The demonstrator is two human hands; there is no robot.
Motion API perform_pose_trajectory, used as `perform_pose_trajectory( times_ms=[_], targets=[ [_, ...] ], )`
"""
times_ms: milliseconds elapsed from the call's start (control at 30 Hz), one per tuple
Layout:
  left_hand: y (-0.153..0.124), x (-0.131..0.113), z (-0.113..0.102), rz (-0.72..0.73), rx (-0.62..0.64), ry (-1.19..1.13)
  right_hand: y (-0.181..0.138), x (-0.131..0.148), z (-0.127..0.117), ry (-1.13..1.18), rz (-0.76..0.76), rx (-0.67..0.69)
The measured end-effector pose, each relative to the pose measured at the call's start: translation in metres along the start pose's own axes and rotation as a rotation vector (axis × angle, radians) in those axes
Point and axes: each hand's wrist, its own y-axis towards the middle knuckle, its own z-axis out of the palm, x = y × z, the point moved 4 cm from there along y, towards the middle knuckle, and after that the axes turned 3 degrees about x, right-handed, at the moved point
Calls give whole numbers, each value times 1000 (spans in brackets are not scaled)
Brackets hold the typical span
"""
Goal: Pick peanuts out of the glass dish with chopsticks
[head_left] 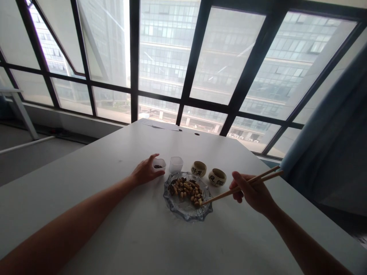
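My left hand (pixel 146 170) is curled around the left side of a small clear plastic cup (pixel 163 165), thumb and forefinger reaching along it. A few small dark pieces (pixel 157 167) lie inside this cup. In my right hand (pixel 255 191) is a pair of wooden chopsticks (pixel 222 195), slanting down to the left. Their tips touch the nuts at the right edge of a heap of peanuts (pixel 186 187). The heap lies in a scalloped glass dish (pixel 187 217), with some dark pieces (pixel 171 188) at its left. Whether the tips pinch a nut, I cannot tell.
A second clear plastic cup (pixel 176 165) stands behind the dish. Two cream ceramic cups with dark characters, a left one (pixel 197 172) and a right one (pixel 217 179), stand at its back right. Paper (pixel 160 126) lies at the white table's (pixel 129 236) far end, before the windows.
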Motion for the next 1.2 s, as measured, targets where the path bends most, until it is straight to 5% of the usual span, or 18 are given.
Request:
perform_pose_trajectory(
  times_ms=[233, 567, 767, 1000, 1200],
  targets=[
    [0, -2, 0, 17, 36, 11, 7, 27, 41, -136, -143, 294],
    [0, 3, 5, 27, 7, -50, 38, 23, 60, -310, -270, 208],
    [0, 3, 6, 50, 11, -52, 33, 30, 49, -166, -240, 153],
    [0, 2, 5, 31, 35, -47, 5, 36, 51, -52, -156, 390],
    [1, 4, 7, 22, 24, -60, 13, 26, 36, -93, -157, 145]
  ],
)
